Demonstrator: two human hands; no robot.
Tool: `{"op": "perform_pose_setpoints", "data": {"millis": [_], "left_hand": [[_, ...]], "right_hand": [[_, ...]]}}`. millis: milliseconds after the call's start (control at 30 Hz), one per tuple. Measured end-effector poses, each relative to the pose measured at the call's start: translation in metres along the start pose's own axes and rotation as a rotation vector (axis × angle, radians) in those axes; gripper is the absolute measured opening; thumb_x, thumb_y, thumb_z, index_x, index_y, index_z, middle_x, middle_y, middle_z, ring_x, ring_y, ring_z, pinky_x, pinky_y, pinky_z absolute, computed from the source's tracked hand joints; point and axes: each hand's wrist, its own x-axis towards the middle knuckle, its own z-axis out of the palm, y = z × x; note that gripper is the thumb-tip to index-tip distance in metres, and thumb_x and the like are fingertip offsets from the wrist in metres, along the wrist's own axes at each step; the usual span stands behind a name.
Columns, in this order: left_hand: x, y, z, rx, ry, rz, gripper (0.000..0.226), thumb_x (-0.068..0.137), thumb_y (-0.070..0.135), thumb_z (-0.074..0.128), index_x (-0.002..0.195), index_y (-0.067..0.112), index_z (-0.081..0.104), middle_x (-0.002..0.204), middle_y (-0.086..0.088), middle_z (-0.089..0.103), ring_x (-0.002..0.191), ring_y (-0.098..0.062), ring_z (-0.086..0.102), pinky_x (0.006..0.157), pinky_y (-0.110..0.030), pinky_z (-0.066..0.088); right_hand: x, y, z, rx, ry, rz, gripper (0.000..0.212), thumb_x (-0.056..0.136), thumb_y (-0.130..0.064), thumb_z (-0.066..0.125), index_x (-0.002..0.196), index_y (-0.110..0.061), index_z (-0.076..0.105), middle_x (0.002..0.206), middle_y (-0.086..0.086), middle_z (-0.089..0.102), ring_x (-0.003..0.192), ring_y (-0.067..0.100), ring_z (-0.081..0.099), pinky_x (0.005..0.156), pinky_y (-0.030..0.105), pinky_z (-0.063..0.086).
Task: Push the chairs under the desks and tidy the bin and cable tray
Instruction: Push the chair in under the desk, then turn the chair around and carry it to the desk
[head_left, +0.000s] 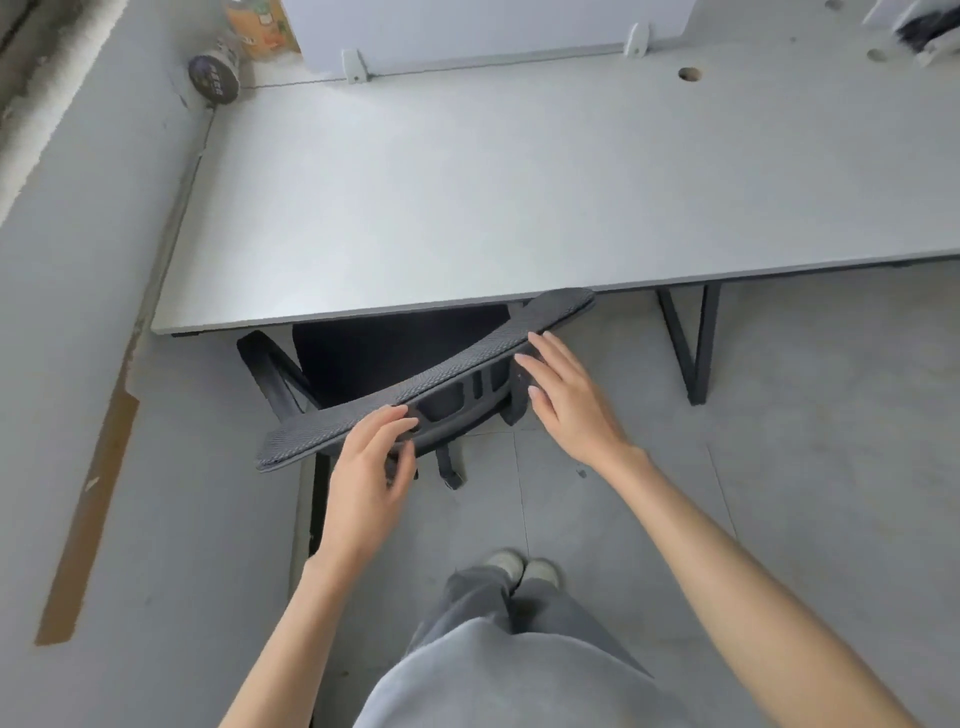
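A black mesh office chair (431, 374) stands at the front edge of the grey desk (467, 197), its seat mostly under the desktop and its backrest turned at an angle. My left hand (366, 467) is at the left part of the backrest top, fingers straight and touching its rear edge. My right hand (566, 400) is at the right part of the backrest, fingers extended against the back frame. Neither hand curls round the chair. No bin or cable tray is in view.
A wall runs along the left. A black desk leg (688, 343) stands right of the chair. A dark can (214, 78) and a carton (260, 26) sit at the desk's back left corner, beside a divider panel (467, 31). My feet (522, 569) stand on grey floor tiles.
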Motion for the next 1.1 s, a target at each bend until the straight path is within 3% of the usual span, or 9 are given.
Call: {"op": "perform_pose_setpoints", "data": {"millis": [67, 200, 267, 367, 467, 567, 800, 933, 1100], "left_hand": [[-0.007, 0.006, 0.007, -0.073, -0.095, -0.01, 0.026, 0.089, 0.007, 0.053, 0.113, 0.015, 0.061, 0.119, 0.007, 0.057, 0.1, -0.011, 0.055, 0.075, -0.006, 0.039], [-0.008, 0.008, 0.036, -0.159, -0.421, 0.008, 0.029, 0.092, 0.012, 0.049, 0.119, 0.018, 0.058, 0.118, 0.013, 0.059, 0.107, -0.009, 0.057, 0.09, -0.014, 0.04], [-0.009, 0.007, 0.056, -0.119, -0.623, 0.082, 0.028, 0.093, 0.013, 0.049, 0.119, 0.016, 0.058, 0.111, 0.023, 0.062, 0.095, -0.013, 0.063, 0.081, -0.003, 0.039], [-0.01, 0.016, 0.088, -0.09, -0.928, 0.186, 0.027, 0.093, 0.012, 0.048, 0.115, 0.027, 0.057, 0.097, 0.037, 0.062, 0.077, -0.009, 0.063, 0.073, -0.008, 0.043], [-0.009, 0.052, 0.125, -0.13, -1.162, 0.257, 0.03, 0.094, 0.006, 0.045, 0.113, 0.027, 0.055, 0.093, 0.04, 0.062, 0.09, 0.007, 0.062, 0.079, -0.005, 0.044], [-0.01, 0.113, 0.169, -0.202, -1.309, 0.299, 0.027, 0.095, 0.006, 0.042, 0.114, 0.017, 0.058, 0.096, 0.03, 0.066, 0.089, 0.002, 0.064, 0.078, -0.005, 0.044], [-0.051, 0.277, 0.292, -0.263, -1.49, 0.522, 0.035, 0.097, 0.006, 0.038, 0.104, 0.032, 0.06, 0.091, 0.019, 0.071, 0.089, -0.01, 0.067, 0.083, -0.019, 0.049], [-0.1, 0.346, 0.346, -0.282, -1.547, 0.56, 0.033, 0.097, 0.007, 0.038, 0.107, 0.029, 0.059, 0.094, 0.018, 0.071, 0.091, -0.01, 0.067, 0.084, -0.023, 0.05], [-0.138, 0.409, 0.395, -0.29, -1.472, 0.433, 0.033, 0.097, 0.005, 0.038, 0.105, 0.027, 0.061, 0.095, 0.012, 0.072, 0.087, -0.011, 0.067, 0.083, -0.031, 0.049]], "right_hand": [[-0.033, 0.007, -0.005, 0.095, 0.043, 0.182, 0.035, 0.093, -0.01, 0.045, 0.127, -0.007, 0.052, 0.144, 0.009, 0.041, 0.136, 0.022, 0.033, 0.103, 0.024, 0.027], [-0.118, 0.02, -0.016, 0.442, 0.136, 0.679, 0.03, 0.097, -0.011, 0.042, 0.123, -0.007, 0.056, 0.131, 0.008, 0.056, 0.122, 0.017, 0.051, 0.095, 0.006, 0.03], [-0.167, 0.021, -0.018, 0.61, 0.237, 0.907, 0.026, 0.097, -0.013, 0.042, 0.116, -0.015, 0.06, 0.121, 0.007, 0.062, 0.115, 0.018, 0.056, 0.097, 0.015, 0.037], [-0.235, 0.007, -0.021, 0.754, 0.468, 1.137, 0.02, 0.095, -0.015, 0.044, 0.108, -0.024, 0.058, 0.116, 0.0, 0.062, 0.114, 0.019, 0.058, 0.104, 0.037, 0.04], [-0.291, -0.022, -0.024, 0.82, 0.729, 1.305, 0.022, 0.095, -0.014, 0.044, 0.104, -0.026, 0.06, 0.11, -0.005, 0.065, 0.107, 0.014, 0.061, 0.101, 0.037, 0.043], [-0.333, -0.054, -0.02, 0.851, 0.985, 1.459, 0.026, 0.096, -0.013, 0.044, 0.104, -0.029, 0.063, 0.104, -0.014, 0.07, 0.103, 0.008, 0.063, 0.095, 0.034, 0.046], [-0.404, -0.058, -0.029, 0.873, 1.588, 1.632, 0.03, 0.093, -0.002, 0.044, 0.108, -0.017, 0.063, 0.114, -0.001, 0.066, 0.102, 0.012, 0.064, 0.094, 0.032, 0.049], [-0.459, 0.009, -0.075, 0.864, 1.554, 1.628, 0.027, 0.094, -0.007, 0.046, 0.109, -0.022, 0.063, 0.113, -0.006, 0.066, 0.1, 0.007, 0.064, 0.098, 0.04, 0.046], [-0.532, 0.117, -0.191, 0.721, 1.433, 1.504, 0.029, 0.093, -0.009, 0.047, 0.117, -0.021, 0.059, 0.113, -0.011, 0.065, 0.104, 0.003, 0.061, 0.097, 0.031, 0.046]]}}
